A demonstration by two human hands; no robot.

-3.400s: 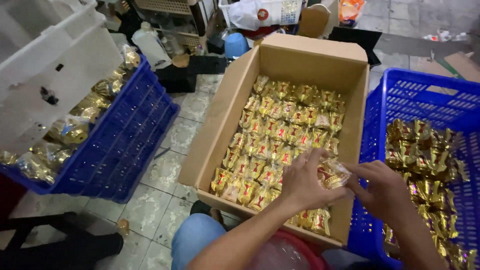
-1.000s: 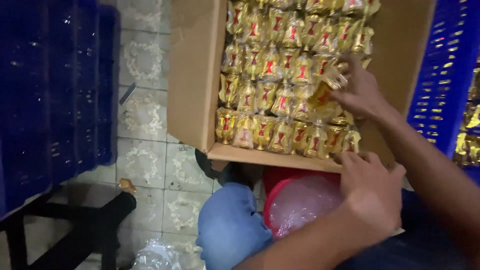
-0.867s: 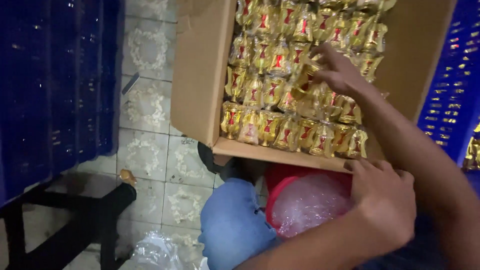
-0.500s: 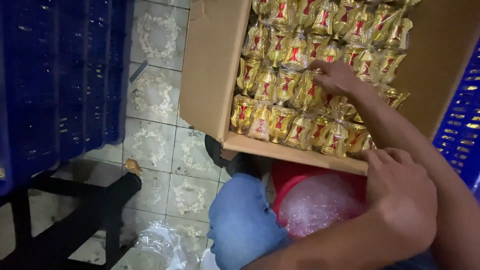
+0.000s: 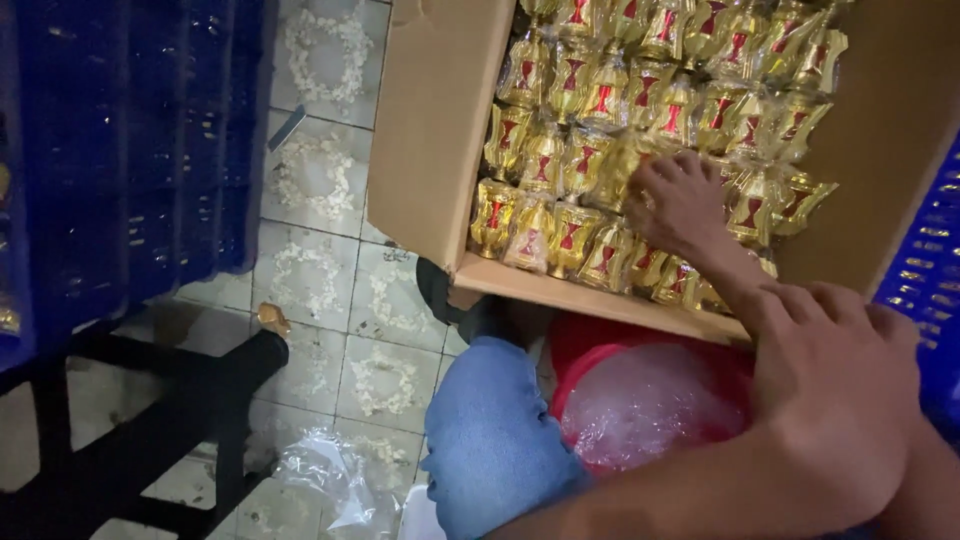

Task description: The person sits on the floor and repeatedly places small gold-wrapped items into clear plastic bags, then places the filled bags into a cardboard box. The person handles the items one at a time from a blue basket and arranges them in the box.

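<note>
Closer than half a second ago, the cardboard box [image 5: 430,130] now fills the upper right of the frame, and your right hand [image 5: 680,200] has slid a little further down toward the near rows.

Start with the box. Its near edge sits just above your knee [image 5: 490,440] and the red tub [image 5: 640,400] at lower centre, and what bears it is hidden. If you lean on that edge, the box may tip toward you and spill its rows onto the tiled floor [image 5: 320,200].

The blue crate [image 5: 130,150] at the left is well apart and looks like no danger. The second blue crate [image 5: 930,260] at the right edge stands just beside the box, so a wide elbow may knock it.

Your left hand [image 5: 835,400] lies palm down at lower right, near the box's front edge, with its fingers curled. I cannot tell whether it holds anything.

Your right hand rests on the gold packets [image 5: 560,160] in the middle of the box, fingers bent down among them. Whether it pinches one I cannot tell. The packets stand tightly packed, so pressing hard may crush their wrappers or topple the neighbours out of line.
</note>
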